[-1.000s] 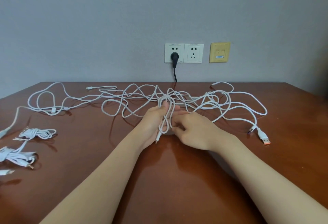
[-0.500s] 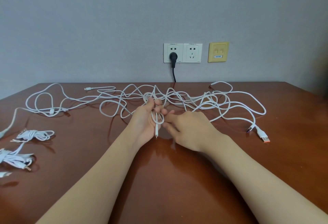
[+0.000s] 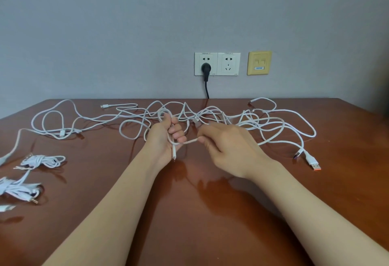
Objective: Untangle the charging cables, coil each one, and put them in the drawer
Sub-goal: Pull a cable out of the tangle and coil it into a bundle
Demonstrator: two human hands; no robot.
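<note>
Near left on the table [image 3: 189, 213]: a small wound bundle [image 3: 43, 161] and, nearer, a larger bundle [image 3: 16, 190], both well apart from the hands. Farther back, a loose white cable [image 3: 52, 122] sprawling toward the middle. Centre: left hand [image 3: 166, 137] curled round a few turns of thin white cord [image 3: 190, 141], its small plug end [image 3: 174, 154] dangling below the palm. Just right, right hand [image 3: 229, 147] pinching that same cord between thumb and fingertips, a short span drawn between the 2 grips. Beyond and right, the tangle [image 3: 263, 122], ending near an orange-tipped USB plug [image 3: 314, 164]. Probably light, limp, smooth and quick to snag; best taken near a plug end and fed out loop by loop.
</note>
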